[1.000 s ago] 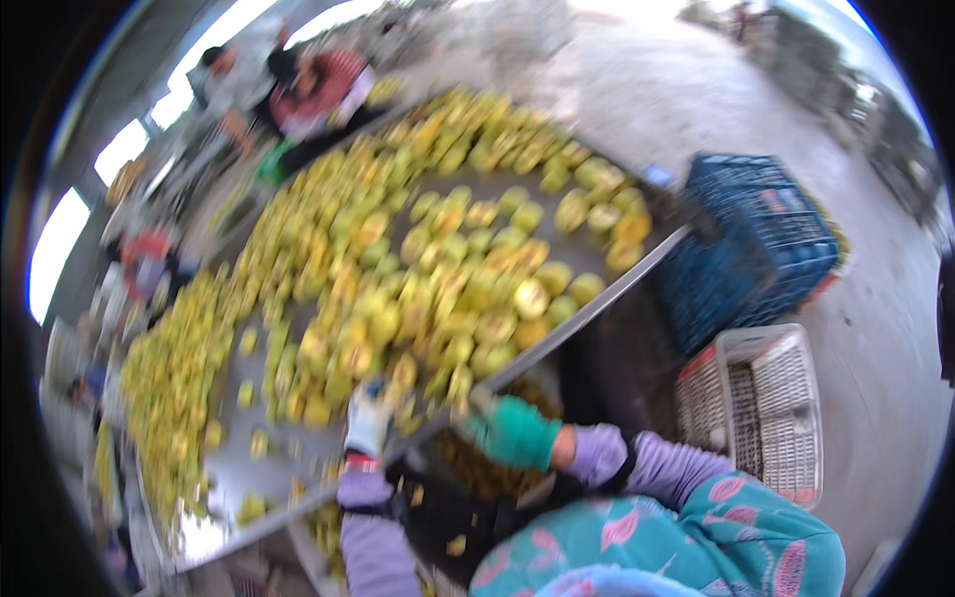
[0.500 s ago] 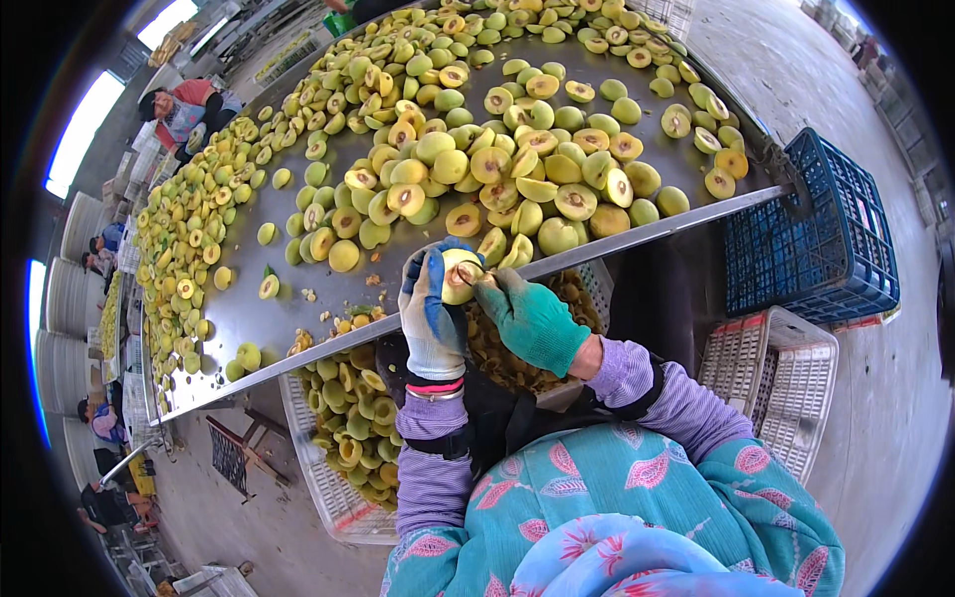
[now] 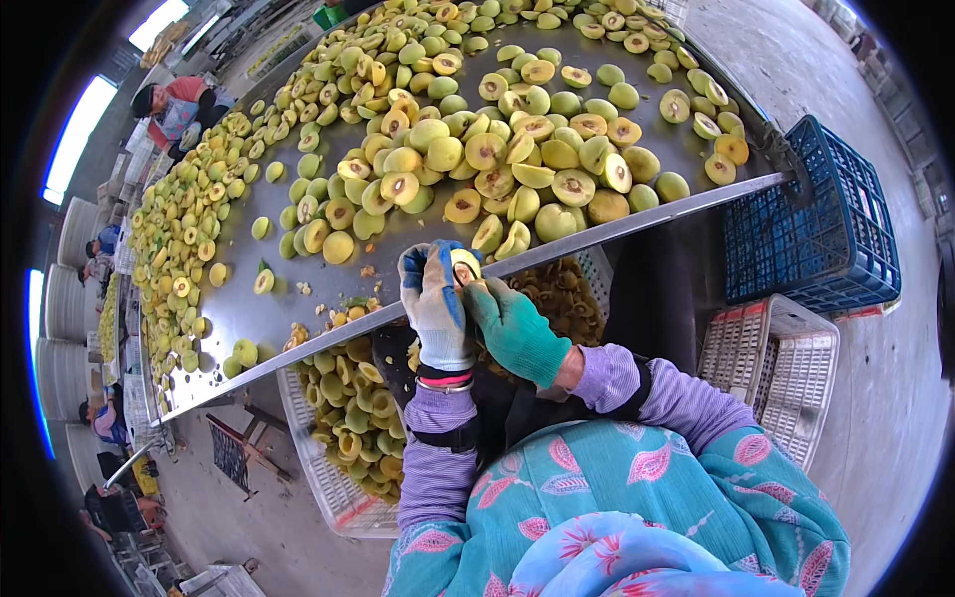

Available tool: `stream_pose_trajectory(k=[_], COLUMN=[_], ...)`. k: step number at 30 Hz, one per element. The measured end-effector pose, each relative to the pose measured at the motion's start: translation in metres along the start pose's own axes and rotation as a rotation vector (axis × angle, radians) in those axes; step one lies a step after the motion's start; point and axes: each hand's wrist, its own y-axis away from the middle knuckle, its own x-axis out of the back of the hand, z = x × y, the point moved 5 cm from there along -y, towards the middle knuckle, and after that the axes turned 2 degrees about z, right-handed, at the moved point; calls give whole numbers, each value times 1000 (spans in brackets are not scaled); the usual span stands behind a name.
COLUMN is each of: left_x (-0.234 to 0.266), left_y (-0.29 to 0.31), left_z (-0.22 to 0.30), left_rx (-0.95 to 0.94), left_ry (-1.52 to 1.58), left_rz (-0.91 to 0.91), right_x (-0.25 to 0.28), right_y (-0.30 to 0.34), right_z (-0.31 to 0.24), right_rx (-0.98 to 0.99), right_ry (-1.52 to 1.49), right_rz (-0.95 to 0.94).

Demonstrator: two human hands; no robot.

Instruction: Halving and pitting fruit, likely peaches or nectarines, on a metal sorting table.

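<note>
My left hand (image 3: 435, 303), in a white and blue glove, grips a halved yellow-green stone fruit (image 3: 464, 261) with its cut face toward my right hand. In a green glove, my right hand (image 3: 512, 326) is closed at the fruit's lower side. A thin dark curved tool (image 3: 459, 282) shows against the cut flesh, its handle hidden in my right fingers. Both hands are just in front of the metal table's (image 3: 388, 314) near edge. Many fruit halves (image 3: 484, 151), some with brown stones or hollows, lie piled on that table.
Below the edge, a white crate (image 3: 328, 483) holds hollowed fruit halves; another container holds brownish pieces (image 3: 557, 298). A blue crate (image 3: 811, 224) and white crates (image 3: 786, 368) stand at the right. Another person (image 3: 179, 109) is at the far left; a small folding stool (image 3: 249, 453) sits on the floor.
The fruit half has turned in my left hand, showing less of its cut face. My right hand has shifted slightly left and down, closer to my left hand.
</note>
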Motion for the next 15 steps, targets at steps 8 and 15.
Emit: stream_pose_trajectory(k=[8,15], left_x=[-16,-12], left_y=[4,8], left_z=[-13,-14], left_rx=[787,715], left_ry=[920,889], left_rz=[141,252], right_x=[-7,-6], right_y=[9,12], right_z=[7,-1], right_rx=[-51,-60], right_ry=[-13,-22], right_rz=[48,143])
